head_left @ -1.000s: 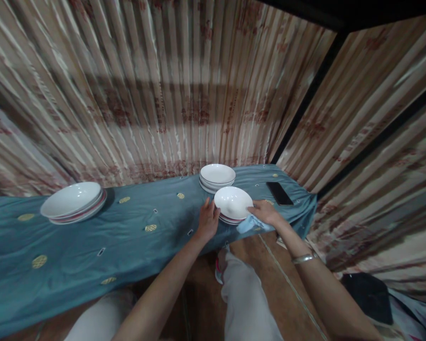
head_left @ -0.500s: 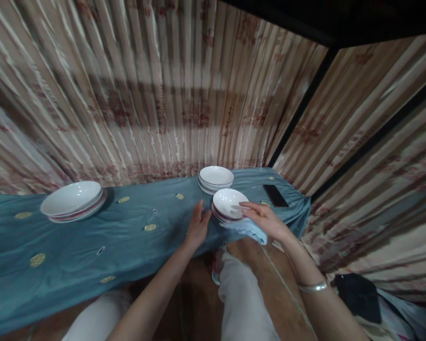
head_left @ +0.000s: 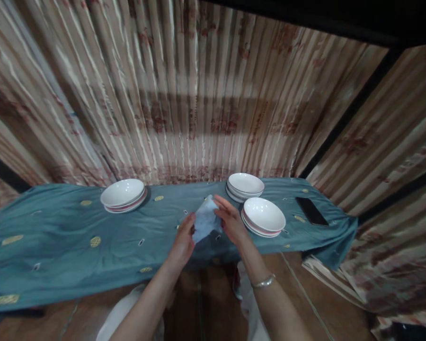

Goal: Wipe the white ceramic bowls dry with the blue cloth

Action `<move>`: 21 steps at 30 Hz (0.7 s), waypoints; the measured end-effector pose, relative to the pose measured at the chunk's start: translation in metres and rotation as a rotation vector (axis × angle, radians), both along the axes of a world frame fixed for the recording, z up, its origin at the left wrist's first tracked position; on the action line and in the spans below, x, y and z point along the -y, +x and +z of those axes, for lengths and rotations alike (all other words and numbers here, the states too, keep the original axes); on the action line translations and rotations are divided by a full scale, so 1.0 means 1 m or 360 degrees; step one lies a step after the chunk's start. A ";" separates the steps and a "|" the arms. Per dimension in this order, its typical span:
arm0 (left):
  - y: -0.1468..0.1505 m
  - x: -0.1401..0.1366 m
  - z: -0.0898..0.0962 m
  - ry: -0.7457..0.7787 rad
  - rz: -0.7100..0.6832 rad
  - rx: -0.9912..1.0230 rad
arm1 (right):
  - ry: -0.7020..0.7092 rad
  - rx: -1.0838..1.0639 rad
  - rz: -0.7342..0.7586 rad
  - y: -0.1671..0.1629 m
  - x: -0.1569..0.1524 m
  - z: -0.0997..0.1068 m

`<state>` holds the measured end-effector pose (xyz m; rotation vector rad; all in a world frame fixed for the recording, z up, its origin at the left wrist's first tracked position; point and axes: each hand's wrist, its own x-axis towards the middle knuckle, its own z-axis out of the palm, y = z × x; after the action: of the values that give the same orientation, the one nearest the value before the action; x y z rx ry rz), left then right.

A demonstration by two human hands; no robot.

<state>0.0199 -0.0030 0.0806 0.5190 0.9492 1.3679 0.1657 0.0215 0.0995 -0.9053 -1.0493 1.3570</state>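
A light blue cloth [head_left: 205, 221] is stretched between my two hands above the front part of the table. My left hand [head_left: 183, 238] pinches its left side, thumb toward the top. On the other side my right hand [head_left: 230, 219], with a silver bangle on the wrist, grips the cloth with its fingers reaching over the upper corner. Just right of that hand stands a stack of white bowls [head_left: 264, 215] with reddish edges showing below. Behind it is a second stack of white dishes [head_left: 246, 183] with a dark rim.
Another stack of white bowls [head_left: 123, 193] stands on the left of the table. A black phone [head_left: 311, 211] lies at the right end. Teal patterned cloth [head_left: 74, 246] covers the table. Pleated curtains [head_left: 184, 118] hang behind, with a dark post [head_left: 351, 111] at the right.
The blue cloth has left the front bowl stack and moved left between my hands. My left hand has closed on it. The view has swung left.
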 end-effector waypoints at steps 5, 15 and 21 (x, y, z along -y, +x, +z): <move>-0.033 -0.003 0.001 0.0010 0.0134 -0.0130 | 0.0061 0.0126 0.0132 -0.021 -0.006 -0.018; -0.059 -0.010 0.002 0.0146 0.0290 -0.0285 | 0.0169 0.0501 0.0497 -0.014 -0.018 -0.027; -0.058 -0.009 0.000 0.0123 0.0327 -0.0287 | 0.0407 0.1029 0.0158 -0.026 -0.018 -0.030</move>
<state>-0.0376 0.0060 0.0809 0.6249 1.1233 1.5664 0.1400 0.0400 0.0693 -1.1373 -1.7349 0.9863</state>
